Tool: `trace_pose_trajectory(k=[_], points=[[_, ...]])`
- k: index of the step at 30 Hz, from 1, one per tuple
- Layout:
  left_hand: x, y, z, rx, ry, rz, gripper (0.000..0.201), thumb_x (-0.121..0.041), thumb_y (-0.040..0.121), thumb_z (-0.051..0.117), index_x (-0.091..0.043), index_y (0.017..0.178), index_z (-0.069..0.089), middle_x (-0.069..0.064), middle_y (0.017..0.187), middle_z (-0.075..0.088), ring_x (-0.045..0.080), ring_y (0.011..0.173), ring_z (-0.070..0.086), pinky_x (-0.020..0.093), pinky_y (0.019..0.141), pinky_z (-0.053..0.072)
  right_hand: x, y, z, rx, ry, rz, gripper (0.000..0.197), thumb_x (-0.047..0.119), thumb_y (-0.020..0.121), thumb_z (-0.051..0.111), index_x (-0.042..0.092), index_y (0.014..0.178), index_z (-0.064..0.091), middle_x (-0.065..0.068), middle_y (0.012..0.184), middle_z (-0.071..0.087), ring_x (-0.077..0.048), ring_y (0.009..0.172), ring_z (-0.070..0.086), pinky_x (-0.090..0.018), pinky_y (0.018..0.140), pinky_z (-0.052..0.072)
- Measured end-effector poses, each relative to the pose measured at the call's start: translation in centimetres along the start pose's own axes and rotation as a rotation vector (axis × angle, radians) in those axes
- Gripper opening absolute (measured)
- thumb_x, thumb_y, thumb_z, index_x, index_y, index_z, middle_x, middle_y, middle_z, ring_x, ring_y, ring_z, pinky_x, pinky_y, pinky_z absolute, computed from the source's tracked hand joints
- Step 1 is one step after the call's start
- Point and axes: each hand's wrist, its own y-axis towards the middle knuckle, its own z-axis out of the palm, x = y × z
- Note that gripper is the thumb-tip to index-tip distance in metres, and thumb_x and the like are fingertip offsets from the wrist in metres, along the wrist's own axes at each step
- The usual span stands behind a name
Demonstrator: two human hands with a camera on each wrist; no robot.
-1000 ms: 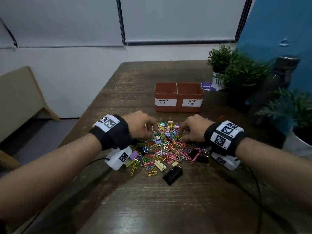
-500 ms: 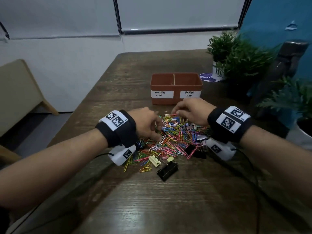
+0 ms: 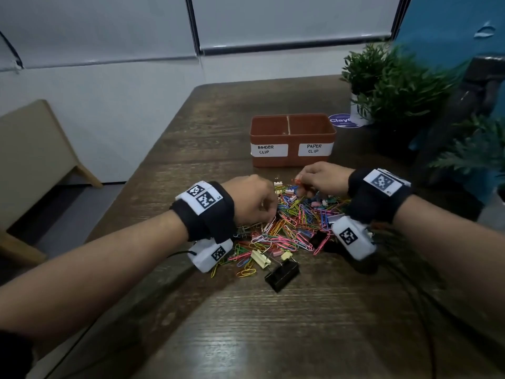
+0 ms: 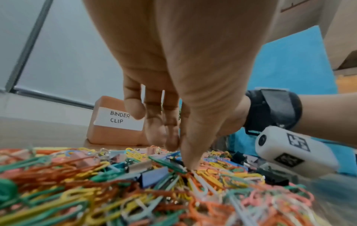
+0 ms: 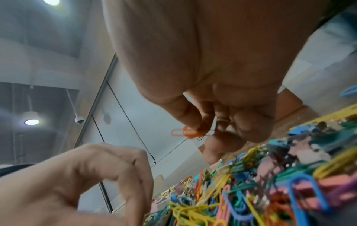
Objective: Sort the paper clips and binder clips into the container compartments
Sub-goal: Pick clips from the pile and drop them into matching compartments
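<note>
Orange paper clip pinched in right hand; left hand fingertips pressing the pile

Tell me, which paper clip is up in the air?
The orange paper clip, pinched in the right hand above the pile of coloured clips. All the others lie on the table.

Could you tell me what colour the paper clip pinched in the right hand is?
Orange. The paper clip shows best in the right wrist view, pinched by the right hand.
</note>
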Motion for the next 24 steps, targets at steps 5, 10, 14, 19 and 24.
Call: trace_pose_trajectory(k=[5,10,14,19,24], points=[[0.4,-0.2,-1.0,-0.021,-0.14,-0.047,0.022,-0.049,0.079,0.073,-0.03,0.088,0.068,-0.016,0.084,0.066,-0.001,0.073,0.06,0.029,0.07,0.053,0.4,-0.5,0.5,-0.106,-0.124,-0.023,0.037,0.03,0.102,0.028,0.008,0.087,0.055,-0.008,0.076,0.057,-0.024,0.069,0.052,-0.031,0.064,0.044],[-1.2,0.4,-0.8,0.149,0.062,-0.093,0.05,-0.061,0.074,0.073,-0.027,0.11,0.064,-0.015,0.084,0.064,0.008,0.074,0.061,0.029,0.069,0.053,0.3,-0.6,0.4,-0.154,-0.385,-0.067,0.084,0.069,0.095,0.025,-0.002,0.091,0.07,-0.015,0.091,0.07,-0.028,0.08,0.067,-0.036,0.076,0.052],[-1.7,0.7,-0.7,0.143,0.01,-0.135,0.041,-0.041,0.078,0.079,-0.023,0.112,0.065,-0.011,0.079,0.067,0.01,0.077,0.064,0.031,0.075,0.054,0.3,-0.5,0.2,-0.1,-0.409,-0.116,0.055,0.053,0.103,0.031,0.016,0.069,0.054,-0.004,0.067,0.053,-0.015,0.055,0.052,-0.025,0.052,0.039],[-0.9,0.2,-0.9,0.036,-0.04,-0.141,0.019,-0.016,0.076,0.076,-0.019,0.095,0.073,-0.013,0.071,0.066,0.006,0.07,0.064,0.031,0.077,0.057,-0.2,-0.8,-0.1,-0.101,-0.484,-0.171,0.048,0.056,0.102,0.029,0.027,0.069,0.05,0.001,0.069,0.056,-0.017,0.063,0.058,-0.031,0.062,0.042],[1.5,-0.4,-2.6,-0.194,-0.101,-0.202,0.024,-0.011,0.087,0.061,-0.021,0.107,0.072,-0.012,0.083,0.061,0.006,0.074,0.059,0.026,0.077,0.051,-0.1,-1.4,-0.6,-0.192,-0.534,-0.167,0.041,0.064,0.085,0.061,0.023,0.075,0.061,0.007,0.064,0.066,-0.006,0.064,0.062,-0.03,0.067,0.051]])
